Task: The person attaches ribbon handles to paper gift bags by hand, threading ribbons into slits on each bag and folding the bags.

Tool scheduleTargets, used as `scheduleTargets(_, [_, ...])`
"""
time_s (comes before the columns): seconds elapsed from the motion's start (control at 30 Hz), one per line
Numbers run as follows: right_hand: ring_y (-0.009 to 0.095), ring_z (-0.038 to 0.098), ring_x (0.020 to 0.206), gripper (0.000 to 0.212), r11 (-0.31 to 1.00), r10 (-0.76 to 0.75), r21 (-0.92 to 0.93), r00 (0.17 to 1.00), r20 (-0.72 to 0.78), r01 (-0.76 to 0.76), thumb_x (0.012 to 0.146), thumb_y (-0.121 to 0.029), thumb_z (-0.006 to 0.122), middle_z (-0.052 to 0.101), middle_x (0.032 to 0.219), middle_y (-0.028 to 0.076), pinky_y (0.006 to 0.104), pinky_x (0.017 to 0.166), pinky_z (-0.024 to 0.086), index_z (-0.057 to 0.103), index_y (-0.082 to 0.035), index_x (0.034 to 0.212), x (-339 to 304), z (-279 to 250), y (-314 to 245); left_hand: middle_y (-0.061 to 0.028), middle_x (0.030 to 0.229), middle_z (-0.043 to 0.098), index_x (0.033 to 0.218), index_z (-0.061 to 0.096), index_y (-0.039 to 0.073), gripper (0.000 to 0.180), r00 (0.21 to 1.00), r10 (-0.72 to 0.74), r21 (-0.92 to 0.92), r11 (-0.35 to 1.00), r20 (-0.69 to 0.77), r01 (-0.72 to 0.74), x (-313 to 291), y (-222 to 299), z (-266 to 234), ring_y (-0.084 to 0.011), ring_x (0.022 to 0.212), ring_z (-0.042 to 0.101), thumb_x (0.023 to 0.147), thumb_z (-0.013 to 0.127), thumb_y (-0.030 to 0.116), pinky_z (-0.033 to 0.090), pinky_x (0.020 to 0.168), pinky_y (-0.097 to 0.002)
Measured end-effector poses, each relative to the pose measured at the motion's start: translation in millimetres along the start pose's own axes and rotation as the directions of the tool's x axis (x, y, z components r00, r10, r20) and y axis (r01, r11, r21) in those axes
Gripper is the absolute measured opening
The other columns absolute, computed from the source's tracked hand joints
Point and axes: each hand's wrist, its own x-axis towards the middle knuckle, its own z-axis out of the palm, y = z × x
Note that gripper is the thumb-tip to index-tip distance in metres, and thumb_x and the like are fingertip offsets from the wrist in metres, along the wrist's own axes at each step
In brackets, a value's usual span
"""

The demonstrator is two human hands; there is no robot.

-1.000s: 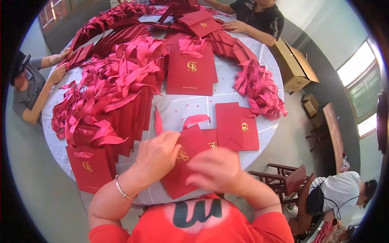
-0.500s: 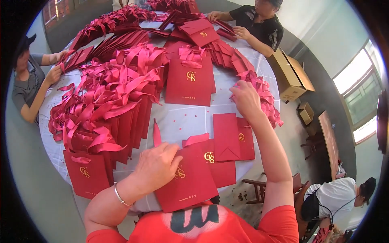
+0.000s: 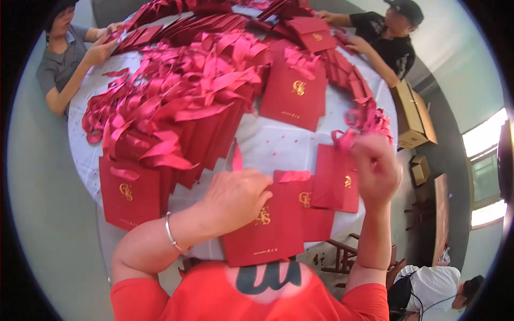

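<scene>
A red paper gift bag (image 3: pixel 267 230) with a gold emblem lies in front of me against my shirt. My left hand (image 3: pixel 238 198) is closed over its upper left edge, and a pink ribbon handle (image 3: pixel 237 158) sticks up beyond the fingers. My right hand (image 3: pixel 377 168) is raised over the right side, fingers closed in a pinch on a pink ribbon (image 3: pixel 345 140) that trails out beside them. Below that hand lies a smaller folded red bag (image 3: pixel 331 179). Another red bag (image 3: pixel 317 222) is partly hidden under the near ones.
Rows of red bags with pink ribbons (image 3: pixel 182 101) fill the left of the white-covered round table (image 3: pixel 267 144). One bag (image 3: pixel 294 88) lies beyond the middle. Loose ribbons (image 3: pixel 375 119) lie at right. People work at far left and far right; cardboard boxes (image 3: pixel 412 117) stand beyond.
My right hand has drawn back from the ribbon pile toward me, bringing a pink ribbon. My left hand remains at the near bag. The whole view has shifted.
</scene>
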Motion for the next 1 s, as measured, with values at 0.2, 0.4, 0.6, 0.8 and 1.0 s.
scheduleTargets(0.2, [0.027, 0.062, 0.070, 0.021, 0.988, 0.011, 0.142, 0.939, 0.343, -0.063, 0.069, -0.001, 0.079, 0.064, 0.077, 0.008, 0.0369, 0.063, 0.050, 0.064, -0.005, 0.082, -54, 31, -44, -0.0169, 0.086, 0.067, 0.096, 0.068, 0.001, 0.018, 1.000, -0.004, -0.090, 0.996, 0.019, 0.006, 6, -4, 1, -0.0365, 0.079, 0.066, 0.081, 0.070, 0.009, 0.053, 0.067, -0.0425])
scheduleTargets(0.4, [0.025, 0.062, 0.074, 0.024, 0.997, -0.069, 0.056, 0.953, 0.295, 0.055, 0.069, -0.002, 0.078, 0.064, 0.081, 0.007, 0.0363, 0.065, 0.050, 0.066, -0.005, 0.089, -85, 49, -59, -0.0199, 0.091, 0.068, 0.098, 0.067, -0.002, 0.017, 0.991, -0.089, -0.198, 0.974, 0.099, 0.107, 8, 1, 2, -0.0356, 0.084, 0.067, 0.084, 0.066, 0.007, 0.053, 0.070, -0.0415])
scheduleTargets(0.6, [0.026, 0.062, 0.073, 0.025, 0.939, 0.076, 0.302, 0.955, 0.286, -0.165, 0.071, 0.001, 0.078, 0.064, 0.081, 0.007, 0.0368, 0.066, 0.050, 0.069, -0.006, 0.094, -96, 58, -62, -0.0199, 0.084, 0.067, 0.097, 0.065, -0.004, 0.015, 0.997, -0.042, -0.197, 0.979, 0.057, 0.053, 2, -7, 20, -0.0305, 0.074, 0.068, 0.087, 0.061, 0.006, 0.052, 0.064, -0.0384])
scheduleTargets(0.8, [0.023, 0.062, 0.078, 0.030, 0.972, -0.196, 0.181, 0.944, 0.265, 0.151, 0.065, -0.005, 0.076, 0.064, 0.087, 0.005, 0.0332, 0.063, 0.048, 0.070, -0.006, 0.095, -97, 58, -71, -0.0082, 0.072, 0.063, 0.104, 0.060, -0.003, 0.014, 0.794, -0.329, -0.441, 0.693, 0.511, 0.571, 19, 10, -6, -0.0126, 0.051, 0.061, 0.095, 0.053, 0.006, 0.046, 0.047, -0.0281])
scheduleTargets(1.0, [0.023, 0.065, 0.080, 0.028, 0.945, -0.213, 0.299, 0.946, 0.243, 0.136, 0.066, -0.005, 0.079, 0.068, 0.090, 0.006, 0.0325, 0.066, 0.050, 0.069, -0.008, 0.092, -100, 55, -68, -0.0016, 0.068, 0.059, 0.117, 0.057, -0.001, 0.021, 0.693, -0.231, -0.519, 0.514, 0.683, 0.683, 19, 5, 2, -0.0067, 0.044, 0.052, 0.101, 0.047, 0.007, 0.040, 0.042, -0.0227])
